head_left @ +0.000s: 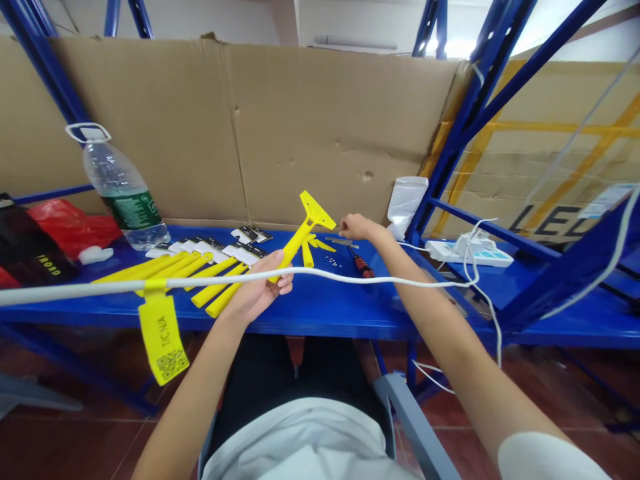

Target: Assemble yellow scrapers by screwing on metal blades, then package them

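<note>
While the left hand (257, 290) curls its fingers around the lower handle of a yellow scraper (296, 245), closed on it, the scraper slants up and to the right, its T-shaped head raised above the middle of the blue tabletop (320, 307) toward the back edge. Just beside that head, the right hand (360, 228) hovers at the metal strips (346, 243) near the back edge, its fingers bent together; whether they pinch anything I cannot tell. Behind the held scraper lie a short yellow handle (307, 256) and small yellow pieces (324, 245), with tiny bits (334, 262) nearer the front edge and a red-and-black screwdriver (363, 268) to their right. Left of the left hand, yellow handles (173, 268) lie in a slanting row, black-and-white cards (210, 248) at their far ends. Toward the back left corner stands a tilted-looking water bottle (131, 207), near a red bag (75, 227). A white cable (360, 278) crosses the view in front, carrying a yellow tag (161, 333).
</note>
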Tool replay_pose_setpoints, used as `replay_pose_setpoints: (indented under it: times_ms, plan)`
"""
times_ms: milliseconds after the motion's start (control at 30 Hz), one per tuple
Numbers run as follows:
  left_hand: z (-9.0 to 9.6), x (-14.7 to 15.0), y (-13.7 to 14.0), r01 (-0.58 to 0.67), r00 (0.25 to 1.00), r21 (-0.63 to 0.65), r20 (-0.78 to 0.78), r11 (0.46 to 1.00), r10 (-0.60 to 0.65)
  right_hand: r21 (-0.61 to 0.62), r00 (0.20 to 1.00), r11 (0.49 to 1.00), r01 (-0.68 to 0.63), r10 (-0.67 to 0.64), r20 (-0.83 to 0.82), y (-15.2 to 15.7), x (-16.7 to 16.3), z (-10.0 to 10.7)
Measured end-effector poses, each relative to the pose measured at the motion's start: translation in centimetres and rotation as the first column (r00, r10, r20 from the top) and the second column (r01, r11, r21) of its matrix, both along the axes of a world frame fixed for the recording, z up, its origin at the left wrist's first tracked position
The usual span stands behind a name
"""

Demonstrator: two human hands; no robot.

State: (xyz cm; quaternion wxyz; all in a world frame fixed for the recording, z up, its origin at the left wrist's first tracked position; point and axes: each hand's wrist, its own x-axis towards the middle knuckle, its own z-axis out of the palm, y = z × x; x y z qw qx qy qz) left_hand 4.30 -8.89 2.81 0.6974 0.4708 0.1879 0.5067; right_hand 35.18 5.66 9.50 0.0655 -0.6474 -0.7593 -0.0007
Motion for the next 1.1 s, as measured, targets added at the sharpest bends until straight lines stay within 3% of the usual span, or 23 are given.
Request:
replay_pose_setpoints:
  times_ms: [133,233,533,700,833,967,1100]
  plan:
    - [0.0,0.0,0.0,0.013,1.0,0.001,-0.001,1.0,-0.013,-0.088,0.995,0.995,0.04,-0.032,0.092,1.7,0.3,-3.9]
    - [0.2,0.2,-0.1,0.024,1.0,-0.034,0.017,0.999,-0.024,-0.11,0.995,0.993,0.035,-0.024,0.097,2.4,0.9,-5.6]
    - [0.4,0.4,-0.2,0.06,0.998,-0.089,0.039,0.994,-0.057,-0.178,0.992,0.983,0.031,-0.052,-0.115,3.9,2.9,-6.4]
    - [0.2,0.3,0.0,0.042,0.999,-0.073,0.007,0.996,-0.041,-0.067,0.933,0.997,0.043,-0.064,-0.353,4.0,2.8,-7.1]
    - [0.1,0.3,0.0,0.048,0.999,-0.06,-0.017,0.997,-0.049,0.17,0.784,0.978,0.118,0.013,-0.62,4.0,1.9,-6.5]
    - [0.1,0.3,0.1,0.075,0.997,-0.046,-0.027,0.996,-0.076,0.366,0.5,0.904,0.221,0.217,-0.839,3.8,1.1,-4.5]
    - [0.1,0.3,0.1,0.08,0.997,-0.055,-0.018,0.995,-0.081,0.421,0.216,0.876,0.237,0.375,-0.902,3.0,0.6,-2.8]
